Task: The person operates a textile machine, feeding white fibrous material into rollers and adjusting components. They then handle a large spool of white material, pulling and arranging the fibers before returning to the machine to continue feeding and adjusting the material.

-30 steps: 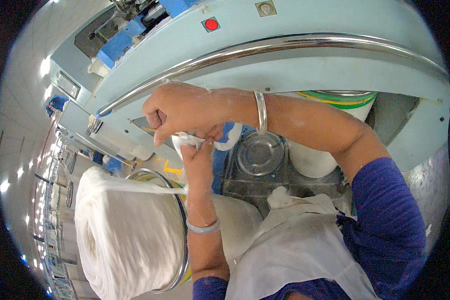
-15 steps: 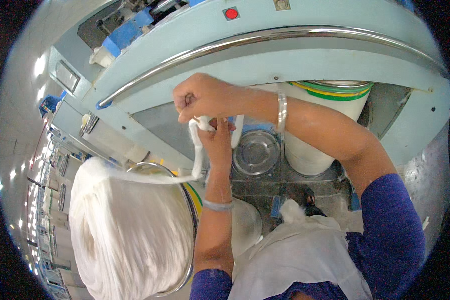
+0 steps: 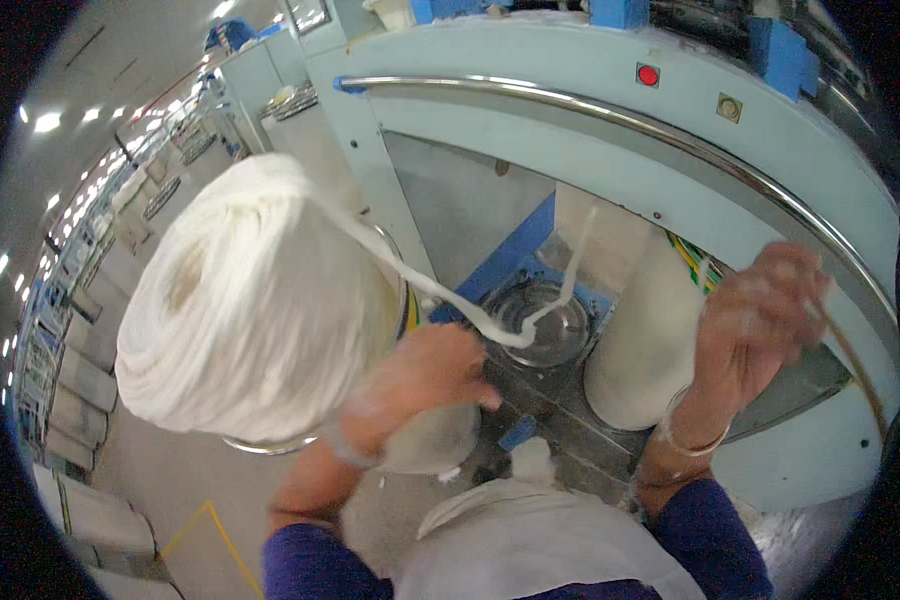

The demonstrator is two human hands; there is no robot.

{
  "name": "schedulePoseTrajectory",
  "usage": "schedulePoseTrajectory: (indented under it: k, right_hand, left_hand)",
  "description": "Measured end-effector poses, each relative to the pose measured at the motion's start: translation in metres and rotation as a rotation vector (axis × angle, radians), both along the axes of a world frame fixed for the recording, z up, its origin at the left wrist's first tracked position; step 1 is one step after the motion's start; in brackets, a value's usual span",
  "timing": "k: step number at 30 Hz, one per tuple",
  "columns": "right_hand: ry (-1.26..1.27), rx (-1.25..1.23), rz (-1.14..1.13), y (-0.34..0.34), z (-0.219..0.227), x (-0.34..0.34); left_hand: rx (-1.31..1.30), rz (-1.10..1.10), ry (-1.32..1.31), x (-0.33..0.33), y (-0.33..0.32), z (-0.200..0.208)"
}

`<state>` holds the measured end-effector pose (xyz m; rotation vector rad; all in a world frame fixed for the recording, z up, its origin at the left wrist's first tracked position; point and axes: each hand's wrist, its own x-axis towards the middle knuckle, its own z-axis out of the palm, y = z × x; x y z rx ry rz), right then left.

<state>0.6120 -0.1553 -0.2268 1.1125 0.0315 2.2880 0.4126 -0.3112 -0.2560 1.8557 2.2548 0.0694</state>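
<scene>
A thick white fibre strand (image 3: 450, 300) runs from the large white fibre coil (image 3: 260, 320) at left, sags over a round metal disc (image 3: 540, 325) and rises to a loose-looking upper end. My left hand (image 3: 425, 370), slightly blurred, is below the strand and apart from it. Its fingers are loosely bent, the thumb stands away, and nothing shows in it. At the right, my right hand (image 3: 760, 315) is raised before the machine panel, fingers closed around a thin brown stick (image 3: 855, 360) slanting down to the right. Motion blurs its fingertips.
A pale blue machine (image 3: 590, 135) with a chrome rail (image 3: 570, 100) and a red button (image 3: 649, 75) spans the far side. A white can (image 3: 635, 350) stands under it. Another pale can (image 3: 435, 440) is beside my left forearm. Rows of cans line the left.
My hands, together at the strand before, have separated. The left came down and away from it; the right swung far right with the stick. The view has turned, and the strand hangs free of both hands.
</scene>
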Motion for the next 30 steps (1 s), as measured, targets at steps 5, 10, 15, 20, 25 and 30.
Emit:
schedulePoseTrajectory:
  k: [5,10,15,20,25,30]
  right_hand:
    - [-0.057,0.153,-0.053,-0.027,-0.02,0.012]
    - [-0.048,0.771,-0.649,-0.017,-0.014,0.036]
    - [-0.479,1.25,-1.304,-0.048,-0.051,-0.04]
    - [-0.481,1.795,-1.479,-0.133,-0.126,-0.193]
    - [-0.731,1.957,-1.481,-0.168,-0.167,-0.219]
    - [-0.653,1.929,-1.821,-0.197,-0.15,-0.194]
  left_hand:
    - [0.796,0.172,-0.257,-0.034,-0.134,0.053]
    - [0.695,0.586,0.621,-0.149,-0.281,0.108]
    - [0.524,0.63,0.266,-0.23,-0.34,0.046]
    - [0.421,0.607,0.058,-0.27,-0.311,-0.018]
    - [0.318,0.495,-0.084,-0.284,-0.29,-0.073]
    - [0.188,0.376,-0.219,-0.288,-0.264,-0.127]
